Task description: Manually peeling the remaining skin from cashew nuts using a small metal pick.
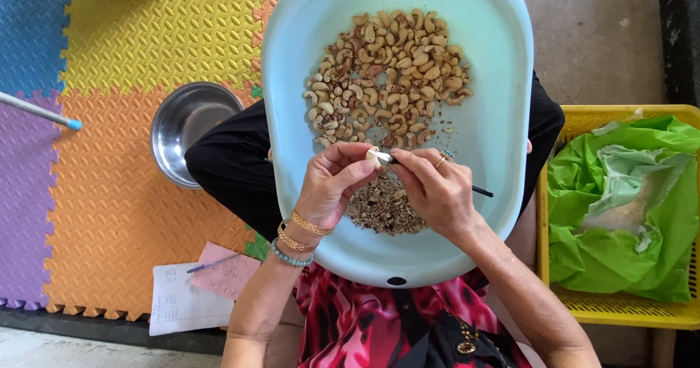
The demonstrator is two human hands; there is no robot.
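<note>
Seen from above: our lap fills centre frame, w/ one pale blue tub (503, 62) resting across it on a foam mat (131, 40) of coloured tiles — blue, yellow, orange, purple. At right edge, one yellow crate (620, 313) lined w/ a green plastic bag (642, 229). Left of the tub, one steel bowl (186, 127), partly tucked under our knee. Lower left, two sheets of paper (175, 302), one white, one pink, w/ a pen across them.

In the tub's upper half lies a heap of cashew nuts (386, 76), too many to count. Below it, near the tub's lower middle, one mound of brown shell scraps (383, 207), half hidden btwn our hands.

Our left hand (332, 186), three bangles at the wrist, pinches a single cashew kernel (377, 156) at its fingertips, just above the scraps. Our right hand (434, 189), ring on one finger, grips a thin dark-handled pick (477, 190), its tip touching the kernel. Hands meet at tub centre.
</note>
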